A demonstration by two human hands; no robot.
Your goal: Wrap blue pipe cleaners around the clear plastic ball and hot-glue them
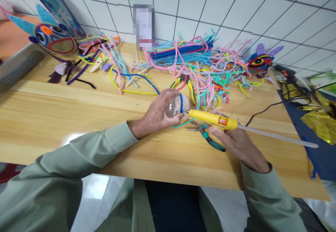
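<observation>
The person's left hand (157,114) held a clear plastic ball (173,107) just above the wooden worktop (65,102), near its middle, with the grip closed around the ball from behind. The right hand (236,144) had its grip clamped on a yellow glue gun (212,119), which lay almost level. Its metal tip touched the ball's right side, and a pale glue stick (278,138) jutted out of the back.

One blue pipe cleaner (181,103) already curved over the ball, right beside the tip. The rest of the ball looked bare and see-through, so the covering seemed barely begun, with this first strand likely only being fixed. Whether any glue had come out could not be told.

A pair of teal-handled pliers (207,138) lay on the worktop just under the gun. Behind them a big loose heap of pipe cleaners (199,67) spread across the back, apparently unused. Two colourful fish-like figures stood at the far edges, one on the left (54,37) and one on the right (259,63). Both were fully wrapped, which suggested how much wrapping the ball lacked. A black cable (265,111) trailed off to the right toward crumpled gold foil (317,121).
</observation>
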